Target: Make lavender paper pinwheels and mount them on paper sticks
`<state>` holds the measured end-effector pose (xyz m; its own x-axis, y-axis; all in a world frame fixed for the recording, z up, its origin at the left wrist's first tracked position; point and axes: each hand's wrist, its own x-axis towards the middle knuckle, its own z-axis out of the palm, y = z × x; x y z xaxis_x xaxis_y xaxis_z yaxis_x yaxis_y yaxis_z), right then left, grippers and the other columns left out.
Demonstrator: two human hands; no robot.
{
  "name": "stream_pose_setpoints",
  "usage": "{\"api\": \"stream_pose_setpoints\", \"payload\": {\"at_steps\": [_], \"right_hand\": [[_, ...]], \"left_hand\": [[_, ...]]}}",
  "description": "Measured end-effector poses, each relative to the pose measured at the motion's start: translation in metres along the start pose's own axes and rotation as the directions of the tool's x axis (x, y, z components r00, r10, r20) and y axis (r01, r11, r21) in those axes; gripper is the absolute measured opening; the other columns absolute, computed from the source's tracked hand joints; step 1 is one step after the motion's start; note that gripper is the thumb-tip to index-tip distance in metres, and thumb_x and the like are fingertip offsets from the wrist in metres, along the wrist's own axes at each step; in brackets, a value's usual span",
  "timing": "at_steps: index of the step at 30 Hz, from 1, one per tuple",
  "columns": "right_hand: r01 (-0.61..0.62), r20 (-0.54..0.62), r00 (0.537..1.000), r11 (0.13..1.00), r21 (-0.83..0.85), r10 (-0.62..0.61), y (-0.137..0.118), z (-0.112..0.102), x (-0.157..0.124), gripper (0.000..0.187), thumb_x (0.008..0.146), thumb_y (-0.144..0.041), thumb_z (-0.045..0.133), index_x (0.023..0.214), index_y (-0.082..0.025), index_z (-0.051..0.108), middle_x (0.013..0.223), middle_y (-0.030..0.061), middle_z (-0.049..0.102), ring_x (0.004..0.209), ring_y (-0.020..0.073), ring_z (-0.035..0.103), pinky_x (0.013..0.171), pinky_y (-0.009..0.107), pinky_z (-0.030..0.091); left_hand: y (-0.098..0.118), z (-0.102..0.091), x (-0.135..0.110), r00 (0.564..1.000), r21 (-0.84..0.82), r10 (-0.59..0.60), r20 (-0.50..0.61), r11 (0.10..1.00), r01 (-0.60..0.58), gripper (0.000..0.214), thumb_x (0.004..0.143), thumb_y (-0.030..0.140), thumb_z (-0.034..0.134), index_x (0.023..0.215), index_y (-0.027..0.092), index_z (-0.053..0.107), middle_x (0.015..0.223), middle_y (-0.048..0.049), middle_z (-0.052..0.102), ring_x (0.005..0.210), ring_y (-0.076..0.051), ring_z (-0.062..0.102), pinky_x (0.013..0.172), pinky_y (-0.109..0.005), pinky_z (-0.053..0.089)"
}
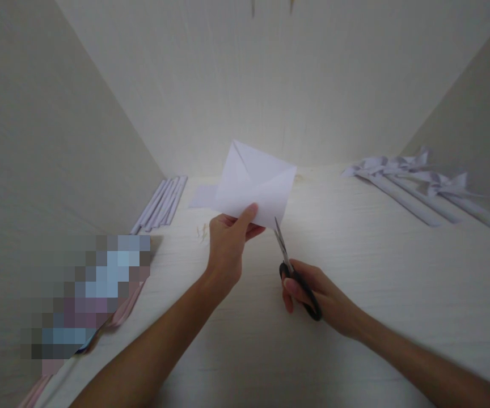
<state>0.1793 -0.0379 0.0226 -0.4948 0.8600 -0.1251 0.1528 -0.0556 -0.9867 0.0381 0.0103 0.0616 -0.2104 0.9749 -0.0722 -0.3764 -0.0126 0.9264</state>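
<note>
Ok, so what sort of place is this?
Probably a paper craft workspace: black-handled metal scissors at a creased white paper sheet, slim white rods on the left, and stick-mounted white pinwheel-like shapes on the right.

- The worktop (398, 272) is whitish, marked with fine streaks that run from left to right.
- At its far left, several white paper tubes (162, 202) lie in a row side by side, slanting toward the near left.
- Just right of them, a pale sheet (203, 196) lies flat, its right part hidden.
- Nearer than the sheet, a few small tan marks or scraps (202, 232) show; which they are cannot be told.
- At the far right, white paper pinwheels (424, 199) lie on their sides, heads bunched, three sticks pointing near and right.
</note>
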Motion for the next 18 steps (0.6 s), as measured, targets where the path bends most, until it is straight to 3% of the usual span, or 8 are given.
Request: {"api": "stream_pose_setpoints", "payload": {"at_steps": [18], "right_hand": [[0.001, -0.046, 0.999, 1.0, 0.011, -0.001, -0.001, -0.002, -0.0006, 0.039, 0.072, -0.055, 0.047, 0.062, -0.019, 0.041, 0.05, -0.0023, 0.048, 0.045, 0.0086, 0.038, 0.043, 0.022, 0.028]], "left_hand": [[0.0006, 0.0016, -0.0019, 0.999, 0.037, -0.037, 0.008, 0.999, 0.037, 0.023, 0.058, 0.029, 0.067, 0.069, 0.01, 0.061, 0.064, -0.0044, 0.065, 0.059, -0.014, 0.061, 0.062, -0.03, 0.052]]}}
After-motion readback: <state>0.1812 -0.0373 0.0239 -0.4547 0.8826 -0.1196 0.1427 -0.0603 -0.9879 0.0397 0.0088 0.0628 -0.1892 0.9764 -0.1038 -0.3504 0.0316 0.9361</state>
